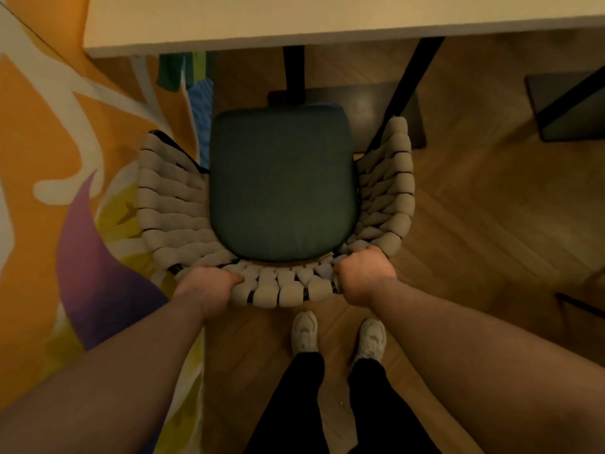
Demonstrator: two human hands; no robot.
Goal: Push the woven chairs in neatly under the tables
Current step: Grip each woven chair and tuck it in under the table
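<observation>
The fingers [236,279] of the left hand [209,288] are curled over the top rim of the chair [278,291] back. They are pressed together, with the tips on the inner face of the weave. The thumb is hidden behind the rim. The right hand [363,278] grips the same rim further right, where the back starts to curve into the right armrest. Its fingers [355,253] are likewise curled over the rim and closed together, thumb out of sight. A run of woven bands lies bare between the two hands. Both forearms reach forward and down from the lower corners of the view.

The chair stands upright on the floor [474,208], facing the table [327,24]. Its woven back and armrests wrap a dark green cushion [281,181]. The whole cushion is in view. Its front edge lies short of the table edge, so the seat is not yet under the top. The left armrest is just beside the wall [49,142], which is painted orange, white and purple.

Black legs [293,73] of the table descend beyond the cushion to a dark plate [366,106] on the floor. A second plate [569,106] lies well apart to the right.

Two pale shoes [304,332] stand on the floor just behind the chair back, below black trousers [294,404].
</observation>
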